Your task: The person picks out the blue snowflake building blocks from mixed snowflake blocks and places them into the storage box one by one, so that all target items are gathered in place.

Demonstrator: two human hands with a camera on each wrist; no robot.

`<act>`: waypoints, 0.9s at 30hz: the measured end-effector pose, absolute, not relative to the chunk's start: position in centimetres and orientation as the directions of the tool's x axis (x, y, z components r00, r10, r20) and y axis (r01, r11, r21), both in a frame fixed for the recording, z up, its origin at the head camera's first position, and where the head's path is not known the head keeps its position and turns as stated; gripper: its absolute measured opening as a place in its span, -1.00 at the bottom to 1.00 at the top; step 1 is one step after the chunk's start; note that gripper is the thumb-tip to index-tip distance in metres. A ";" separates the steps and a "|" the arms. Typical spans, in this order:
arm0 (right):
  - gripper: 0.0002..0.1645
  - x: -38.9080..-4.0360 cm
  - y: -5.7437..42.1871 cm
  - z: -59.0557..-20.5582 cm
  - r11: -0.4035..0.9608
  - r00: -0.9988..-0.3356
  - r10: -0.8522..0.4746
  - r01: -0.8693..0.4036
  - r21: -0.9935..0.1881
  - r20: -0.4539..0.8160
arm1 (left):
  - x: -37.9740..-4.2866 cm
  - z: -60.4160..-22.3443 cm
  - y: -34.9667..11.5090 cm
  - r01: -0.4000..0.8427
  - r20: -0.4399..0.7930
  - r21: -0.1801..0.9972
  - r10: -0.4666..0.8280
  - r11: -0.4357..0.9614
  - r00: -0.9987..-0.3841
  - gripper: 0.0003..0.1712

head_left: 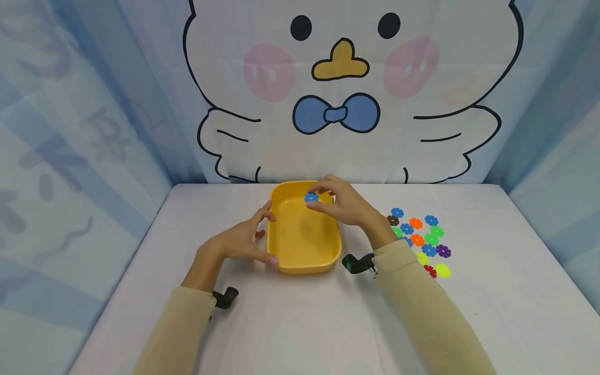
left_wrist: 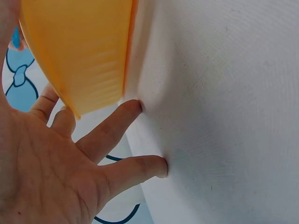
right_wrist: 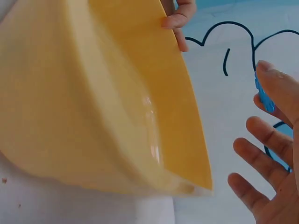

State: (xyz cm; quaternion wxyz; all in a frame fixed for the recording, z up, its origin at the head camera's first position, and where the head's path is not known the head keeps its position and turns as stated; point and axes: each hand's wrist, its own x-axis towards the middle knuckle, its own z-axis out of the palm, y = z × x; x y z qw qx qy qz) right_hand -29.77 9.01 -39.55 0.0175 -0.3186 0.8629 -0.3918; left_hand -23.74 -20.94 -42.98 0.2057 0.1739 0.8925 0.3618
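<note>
A yellow plastic tray point(head_left: 304, 234) stands on the table and looks bare inside. Along its left side my left hand point(head_left: 244, 239) steadies it, with fingertips hooked over the rim and the thumb at the near corner. In the left wrist view, two spread fingers point(left_wrist: 114, 133) of that hand reach down beside the tray wall. My right hand point(head_left: 339, 200) is over the tray's far right part. Between its thumb and index finger it pinches a blue flower-shaped plastic disc point(head_left: 311, 197), seen edge-on in the right wrist view point(right_wrist: 264, 93); its other fingers are spread.
To the right of the tray lie several loose flower-shaped discs point(head_left: 417, 239) in blue, orange, green, yellow, purple, red and brown, partly hidden by my right forearm. A printed curtain point(head_left: 337, 151) hangs behind the table's back edge, with more curtain at both sides.
</note>
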 end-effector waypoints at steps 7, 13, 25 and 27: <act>-0.54 -30.3 7.9 -39.8 0.456 -0.783 -0.585 -0.533 -0.713 0.211 | -23.9 -43.0 -20.6 0.158 -0.252 0.712 0.459 0.684 -0.852 0.64; -0.54 -30.5 6.1 -39.5 0.437 -0.771 -0.600 -0.540 -0.720 0.214 | -23.9 -43.0 -20.8 0.146 -0.260 0.708 0.447 0.691 -0.856 0.63; -0.55 -31.9 3.9 -39.9 0.415 -0.769 -0.611 -0.515 -0.750 0.189 | -23.6 -42.9 -20.8 0.171 -0.225 0.742 0.481 0.648 -0.847 0.57; -0.56 -32.3 3.4 -39.9 0.423 -0.778 -0.599 -0.508 -0.751 0.189 | -23.5 -42.9 -20.9 0.173 -0.219 0.746 0.483 0.643 -0.848 0.57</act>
